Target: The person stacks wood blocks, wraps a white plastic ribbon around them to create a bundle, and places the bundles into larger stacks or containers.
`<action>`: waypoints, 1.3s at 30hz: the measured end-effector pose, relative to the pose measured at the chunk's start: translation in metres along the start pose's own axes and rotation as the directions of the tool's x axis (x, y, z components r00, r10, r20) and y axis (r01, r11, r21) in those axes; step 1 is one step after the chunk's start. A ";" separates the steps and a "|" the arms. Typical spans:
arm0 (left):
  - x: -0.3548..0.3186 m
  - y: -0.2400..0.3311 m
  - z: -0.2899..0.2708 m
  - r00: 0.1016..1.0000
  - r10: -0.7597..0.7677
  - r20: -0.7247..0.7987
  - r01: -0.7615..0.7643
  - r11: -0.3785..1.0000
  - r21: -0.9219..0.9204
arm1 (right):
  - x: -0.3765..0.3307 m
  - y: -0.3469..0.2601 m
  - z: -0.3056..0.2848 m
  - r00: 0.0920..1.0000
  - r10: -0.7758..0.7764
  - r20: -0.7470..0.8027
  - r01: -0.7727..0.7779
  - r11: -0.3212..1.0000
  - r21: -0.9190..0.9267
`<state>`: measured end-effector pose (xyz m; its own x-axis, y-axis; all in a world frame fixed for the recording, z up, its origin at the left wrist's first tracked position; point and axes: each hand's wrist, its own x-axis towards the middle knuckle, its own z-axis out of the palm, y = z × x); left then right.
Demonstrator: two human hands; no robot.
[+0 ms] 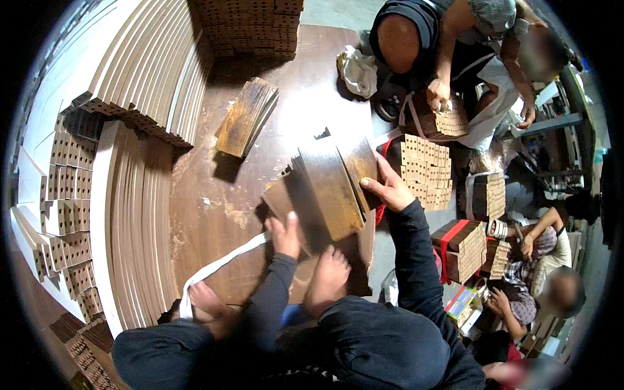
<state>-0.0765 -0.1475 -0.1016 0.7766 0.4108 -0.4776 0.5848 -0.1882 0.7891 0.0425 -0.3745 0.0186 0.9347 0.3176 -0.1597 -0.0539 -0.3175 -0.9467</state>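
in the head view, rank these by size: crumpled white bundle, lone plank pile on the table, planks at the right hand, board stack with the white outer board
1. Board stack
2. Planks at the right hand
3. Lone plank pile
4. White bundle

Apparent size only; differing nearness to the camera affects it.
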 end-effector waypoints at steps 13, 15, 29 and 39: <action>0.142 0.112 -0.092 0.810 0.508 -0.295 -0.473 0.861 0.186 | -0.015 -0.032 -0.004 0.893 -0.298 -0.336 0.122 0.881 -0.456; 0.200 0.133 -0.110 0.795 0.598 -0.100 -0.507 0.746 0.432 | -0.020 -0.051 -0.006 0.822 -0.372 -0.431 0.169 0.883 -0.438; 0.264 0.133 -0.108 0.799 0.105 0.591 -0.107 0.994 -0.032 | -0.035 -0.110 0.078 0.898 -0.371 0.236 0.307 0.913 0.268; 0.160 0.079 -0.132 0.831 0.196 0.521 -0.208 0.977 -0.035 | -0.057 -0.061 0.157 0.828 -0.195 0.525 0.078 0.968 0.237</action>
<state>0.0632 0.0211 -0.0651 0.8815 -0.1608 -0.4439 0.4016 -0.2388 0.8841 -0.0626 -0.2335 0.0417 0.6004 0.7941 -0.0944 -0.0624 -0.0711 -0.9955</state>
